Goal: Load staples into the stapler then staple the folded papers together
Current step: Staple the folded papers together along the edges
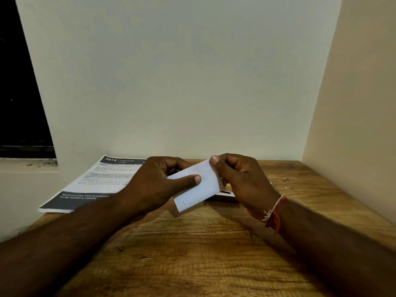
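I hold a white folded paper [198,189] above the wooden table [192,254] with both hands. My left hand [158,181] grips its left side, thumb pressed flat on the front face. My right hand [240,179] pinches the upper right corner between thumb and fingers. A thin staple mark shows near the paper's lower left corner, and fainter marks sit near the top right. A white object with a dark slot [222,195], possibly the stapler or staple box, lies on the table mostly hidden behind the paper and my right hand.
A printed sheet headed "3414" [92,185] lies at the table's back left, overhanging the edge. Walls close in behind and on the right. A dark window opening [21,93] is on the left. Small specks [285,180] lie at the back right of the table.
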Demonstrator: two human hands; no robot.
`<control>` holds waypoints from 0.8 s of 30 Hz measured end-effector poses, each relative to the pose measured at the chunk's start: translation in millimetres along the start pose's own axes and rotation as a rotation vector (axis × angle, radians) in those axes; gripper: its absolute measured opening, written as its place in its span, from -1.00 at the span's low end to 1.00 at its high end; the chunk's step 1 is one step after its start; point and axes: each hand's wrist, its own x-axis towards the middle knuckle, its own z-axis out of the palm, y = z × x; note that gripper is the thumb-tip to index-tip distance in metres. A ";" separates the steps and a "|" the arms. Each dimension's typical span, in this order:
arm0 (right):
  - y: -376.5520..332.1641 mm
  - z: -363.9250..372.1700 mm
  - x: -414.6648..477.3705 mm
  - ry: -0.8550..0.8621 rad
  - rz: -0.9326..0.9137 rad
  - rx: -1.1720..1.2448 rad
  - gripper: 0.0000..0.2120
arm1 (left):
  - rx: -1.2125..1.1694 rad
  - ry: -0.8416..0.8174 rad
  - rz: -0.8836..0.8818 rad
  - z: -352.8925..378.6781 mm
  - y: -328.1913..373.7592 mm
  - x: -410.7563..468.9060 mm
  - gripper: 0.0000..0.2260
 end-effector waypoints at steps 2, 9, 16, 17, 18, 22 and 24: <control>-1.6 0.9 -0.3 0.032 -0.020 -0.008 -0.62 | 0.002 0.052 0.029 0.8 -1.0 -0.5 -0.92; -11.1 0.8 -1.0 -0.028 0.345 0.292 -0.44 | 0.346 0.235 0.552 -4.4 -1.6 -0.3 -0.80; -6.6 2.6 -2.2 0.017 0.174 0.336 -0.68 | 0.442 0.144 0.570 4.9 -11.2 -3.5 -0.63; -6.7 -0.3 -2.0 0.023 0.133 0.281 -0.68 | 0.387 0.151 0.494 4.7 -9.1 -4.6 -0.57; -7.1 -2.5 -2.0 0.018 0.100 0.238 -0.68 | 0.311 0.161 0.390 3.6 -5.2 -4.3 -0.50; -6.9 -2.5 -4.9 -0.055 0.024 0.092 -0.77 | -0.090 0.059 -0.052 -6.4 2.4 2.6 -0.37; -5.5 -1.0 -6.9 -0.095 0.008 0.024 -0.81 | -0.109 -0.035 -0.128 -6.7 2.8 3.5 -0.52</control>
